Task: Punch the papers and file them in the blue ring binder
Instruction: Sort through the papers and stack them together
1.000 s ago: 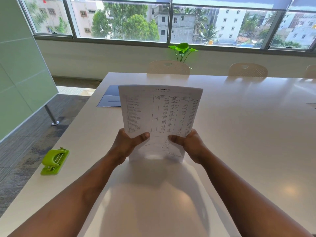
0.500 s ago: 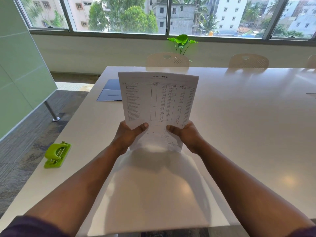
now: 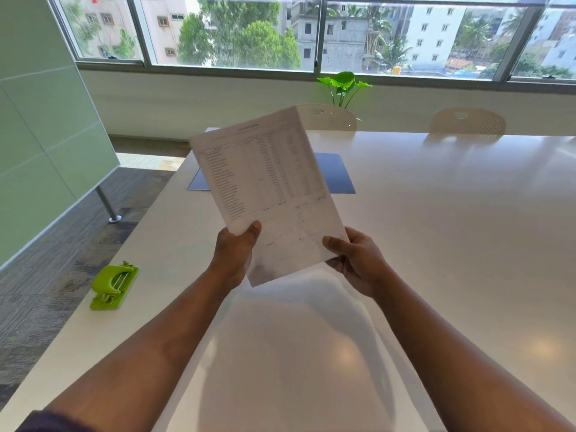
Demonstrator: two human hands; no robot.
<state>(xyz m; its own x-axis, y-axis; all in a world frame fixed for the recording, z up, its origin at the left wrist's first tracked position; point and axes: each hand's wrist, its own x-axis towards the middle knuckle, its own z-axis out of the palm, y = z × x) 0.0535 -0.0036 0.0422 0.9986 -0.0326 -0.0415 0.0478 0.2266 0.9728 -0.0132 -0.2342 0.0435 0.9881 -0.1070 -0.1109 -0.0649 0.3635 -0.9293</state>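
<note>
I hold printed papers [image 3: 268, 188] in the air above the white table [image 3: 436, 244], tilted with the top leaning left. My left hand [image 3: 235, 251] grips the lower left edge with the thumb on the front. My right hand [image 3: 355, 260] grips the lower right corner the same way. The blue ring binder [image 3: 335, 174] lies shut and flat on the table behind the papers, which cover its middle. A green hole punch [image 3: 113, 286] sits near the table's left edge, apart from both hands.
Two pale chairs [image 3: 467, 121] stand at the far side, with a green plant [image 3: 343, 85] behind them below the windows. A green board on metal legs [image 3: 40, 151] stands on the carpet left of the table.
The papers have turned from upright to a leftward tilt and now cover part of the binder. My view has shifted left.
</note>
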